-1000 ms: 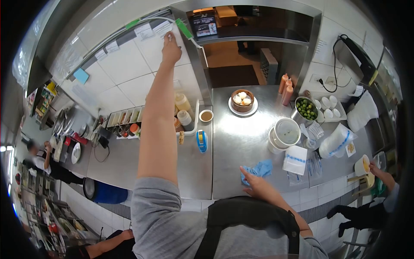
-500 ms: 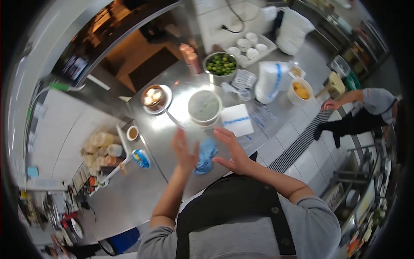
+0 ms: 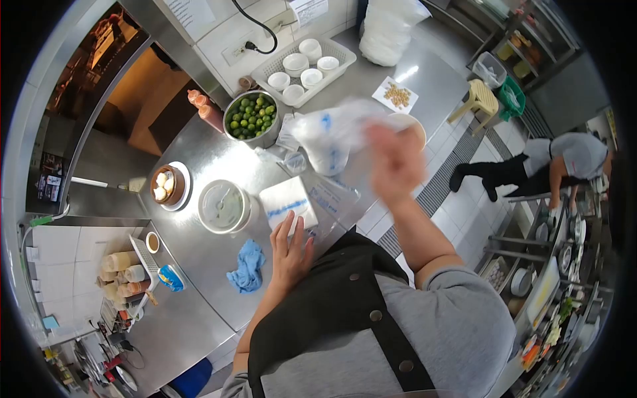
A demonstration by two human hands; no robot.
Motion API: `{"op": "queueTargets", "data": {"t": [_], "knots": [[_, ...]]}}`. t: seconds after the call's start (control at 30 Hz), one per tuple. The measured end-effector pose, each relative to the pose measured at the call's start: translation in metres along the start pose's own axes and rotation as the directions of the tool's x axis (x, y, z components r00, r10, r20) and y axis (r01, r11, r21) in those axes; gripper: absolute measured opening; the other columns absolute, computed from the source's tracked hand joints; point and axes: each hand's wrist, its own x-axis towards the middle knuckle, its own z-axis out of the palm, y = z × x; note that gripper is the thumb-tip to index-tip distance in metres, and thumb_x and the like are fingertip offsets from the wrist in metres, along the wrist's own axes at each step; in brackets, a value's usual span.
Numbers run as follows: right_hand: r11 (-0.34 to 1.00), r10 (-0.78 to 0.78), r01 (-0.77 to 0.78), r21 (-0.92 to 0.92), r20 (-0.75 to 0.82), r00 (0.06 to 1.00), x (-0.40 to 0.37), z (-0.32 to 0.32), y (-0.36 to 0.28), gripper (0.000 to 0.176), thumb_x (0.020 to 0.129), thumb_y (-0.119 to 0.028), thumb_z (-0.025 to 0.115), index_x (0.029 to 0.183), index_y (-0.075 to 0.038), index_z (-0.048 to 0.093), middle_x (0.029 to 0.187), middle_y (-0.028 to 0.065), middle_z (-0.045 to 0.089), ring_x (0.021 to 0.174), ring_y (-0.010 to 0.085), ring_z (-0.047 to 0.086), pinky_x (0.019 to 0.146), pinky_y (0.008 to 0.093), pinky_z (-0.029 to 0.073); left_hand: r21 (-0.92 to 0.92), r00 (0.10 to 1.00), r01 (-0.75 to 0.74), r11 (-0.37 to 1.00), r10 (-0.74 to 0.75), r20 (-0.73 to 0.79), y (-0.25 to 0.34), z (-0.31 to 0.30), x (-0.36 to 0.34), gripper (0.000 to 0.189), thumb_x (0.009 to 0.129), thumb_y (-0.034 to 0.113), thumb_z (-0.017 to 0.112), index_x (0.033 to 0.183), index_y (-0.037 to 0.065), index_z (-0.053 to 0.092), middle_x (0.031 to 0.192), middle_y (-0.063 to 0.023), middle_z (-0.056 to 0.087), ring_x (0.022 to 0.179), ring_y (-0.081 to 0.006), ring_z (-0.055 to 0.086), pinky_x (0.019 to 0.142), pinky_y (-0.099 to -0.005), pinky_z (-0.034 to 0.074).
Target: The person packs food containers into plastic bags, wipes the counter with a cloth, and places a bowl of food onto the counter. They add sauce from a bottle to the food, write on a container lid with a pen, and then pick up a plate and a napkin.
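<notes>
My left hand (image 3: 290, 255) lies with its fingers stretched out over the near edge of a square white stack with blue print (image 3: 290, 203). Smeared by motion, my right hand (image 3: 397, 162) is raised at the right side of the counter; its fingers cannot be made out. Beside it is a white plastic bag bundle with blue marks (image 3: 325, 136), its upper part blurred towards that hand. A clear plastic sheet (image 3: 338, 199) lies between the two hands. The blue cloth (image 3: 247, 266) is crumpled left of my left hand. A round lidded tub (image 3: 224, 207) stands behind the cloth.
A pot of green limes (image 3: 251, 118), a crate of white cups (image 3: 305, 69) and pink bottles (image 3: 206, 109) stand at the back. A steamer basket of buns (image 3: 170, 186) sits left. Another person (image 3: 564, 156) bends over the counter at right, beyond the floor drain.
The view has turned right. My left hand has gone from above the blue cloth to the white stack. My right hand has moved right, to the plastic bag bundle, whose upper part has shifted.
</notes>
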Motion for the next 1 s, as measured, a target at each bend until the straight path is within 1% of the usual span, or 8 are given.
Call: {"op": "queueTargets", "data": {"t": [0.1,0.2,0.33,0.53,0.67,0.77,0.9,1.0], "knots": [[0.902,0.433,-0.420,0.104,-0.196,0.880,0.065,-0.014,0.074,0.018,0.093,-0.001,0.066,0.109,-0.005,0.074,0.092,0.0022,0.063,0.066,0.0106,0.047,0.062,0.0242,0.041,-0.116,0.995,0.097,0.989,-0.097,0.008,0.000,0.023,0.015,0.055,0.081,-0.003,0.070,0.134,0.004,0.060,0.136,-0.0188,0.057,0.114,-0.0351,0.059,0.097,-0.0429,0.049],[0.804,0.518,-0.564,0.187,0.246,0.819,0.068,0.029,0.144,0.022,0.090,-0.002,0.069,0.111,-0.008,0.073,0.094,0.0022,0.060,0.065,0.0116,0.043,0.063,0.0248,0.041,-0.149,0.993,0.105,0.983,-0.096,0.062,0.000,0.044,0.023,0.050,0.082,-0.006,0.067,0.130,0.008,0.064,0.126,-0.0160,0.064,0.100,-0.0291,0.065,0.086,-0.0385,0.054],[0.756,0.310,-0.650,0.075,0.834,0.456,0.027,0.110,0.188,0.032,0.081,-0.002,0.073,0.113,-0.006,0.070,0.107,0.0088,0.065,0.088,0.0189,0.063,0.077,0.0310,0.052,-0.159,0.987,0.080,0.984,-0.056,0.148,0.016,0.056,0.040,0.050,0.078,-0.006,0.068,0.127,0.008,0.064,0.125,-0.0139,0.064,0.095,-0.0280,0.066,0.083,-0.0396,0.054],[0.589,0.144,-0.794,0.152,0.947,0.288,0.000,0.199,0.190,0.036,0.077,-0.002,0.075,0.113,-0.004,0.071,0.116,0.0136,0.066,0.096,0.0225,0.067,0.081,0.0331,0.053,-0.121,0.978,0.170,0.978,-0.153,0.139,0.024,0.072,0.047,0.049,0.080,-0.006,0.066,0.126,0.008,0.064,0.123,-0.0144,0.065,0.093,-0.0285,0.067,0.081,-0.0396,0.055],[0.745,0.131,-0.657,-0.116,0.991,-0.026,-0.051,0.234,0.215,0.034,0.083,-0.007,0.075,0.117,-0.003,0.071,0.111,0.0110,0.069,0.100,0.0202,0.066,0.086,0.0332,0.052,-0.100,0.967,0.239,0.966,-0.226,0.121,0.029,0.073,0.044,0.048,0.079,-0.008,0.065,0.125,0.008,0.065,0.121,-0.0148,0.066,0.093,-0.0295,0.067,0.080,-0.0398,0.055],[0.790,-0.032,-0.612,0.007,0.999,-0.030,-0.028,0.214,0.215,0.034,0.084,-0.018,0.078,0.115,-0.005,0.073,0.115,0.0121,0.069,0.101,0.0199,0.066,0.086,0.0328,0.053,-0.078,0.955,0.285,0.955,-0.276,0.111,0.027,0.076,0.035,0.048,0.079,-0.009,0.064,0.123,0.008,0.066,0.120,-0.0149,0.066,0.092,-0.0302,0.067,0.080,-0.0396,0.055],[0.772,-0.041,-0.590,-0.236,0.908,-0.416,0.031,0.203,0.266,0.047,0.082,-0.025,0.080,0.125,-0.009,0.069,0.111,0.0097,0.072,0.097,0.0207,0.068,0.082,0.0350,0.055,-0.077,0.935,0.352,0.933,-0.348,0.067,0.021,0.076,0.024,0.045,0.079,-0.011,0.064,0.121,0.007,0.068,0.119,-0.0144,0.067,0.090,-0.0298,0.067,0.078,-0.0385,0.055],[0.993,0.115,0.031,-0.112,0.911,-0.397,0.022,0.184,0.323,0.030,0.077,-0.017,0.080,0.104,-0.005,0.073,0.093,0.0109,0.074,0.085,0.0256,0.069,0.075,0.0397,0.055,-0.096,0.921,0.389,0.916,-0.385,0.057,0.025,0.075,0.023,0.043,0.081,-0.010,0.064,0.120,0.008,0.069,0.120,-0.0137,0.066,0.090,-0.0288,0.067,0.078,-0.0380,0.055]]}}
